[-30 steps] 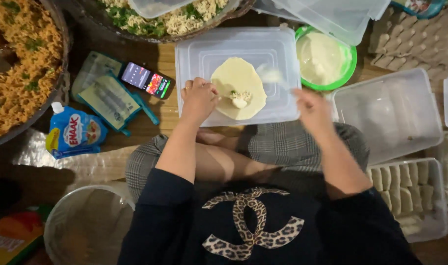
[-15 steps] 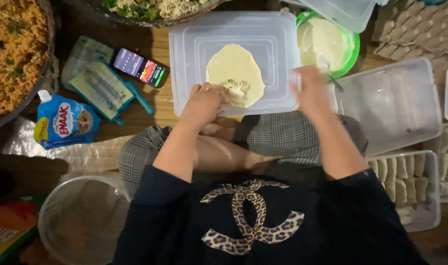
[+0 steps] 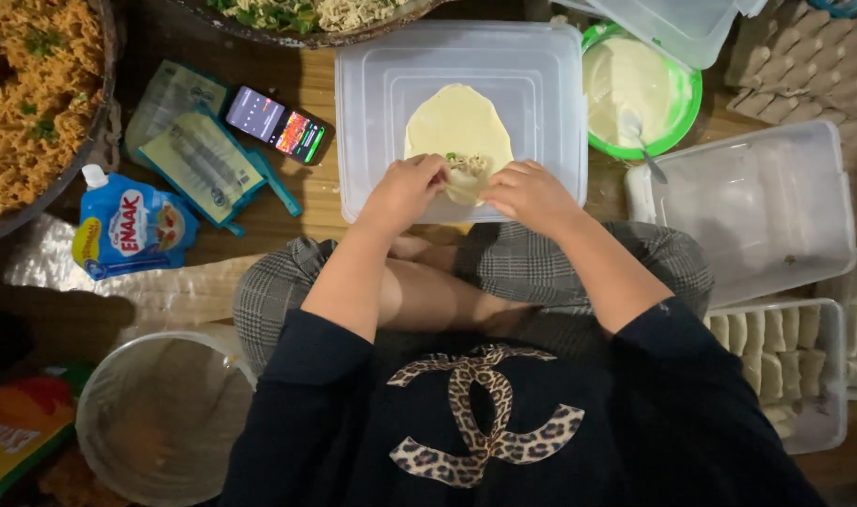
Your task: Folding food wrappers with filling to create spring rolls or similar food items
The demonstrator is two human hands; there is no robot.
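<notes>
A round pale wrapper (image 3: 458,127) lies on an upturned clear plastic lid (image 3: 381,103) in front of me. A small heap of filling (image 3: 464,163) sits at the wrapper's near edge. My left hand (image 3: 408,192) and my right hand (image 3: 529,194) both pinch that near edge and lift it over the filling. The fingertips of the two hands almost meet above the filling.
A green bowl of white batter with a spoon (image 3: 635,89) stands to the right. A clear empty box (image 3: 757,207) and a box of folded rolls (image 3: 785,357) lie at right. A phone (image 3: 278,124), packets (image 3: 198,160), a pouch (image 3: 128,225) and a pan of noodles (image 3: 24,103) lie left.
My right hand has come over from the green bowl to the wrapper. Both hands now hold the wrapper's near edge and fold it over the filling.
</notes>
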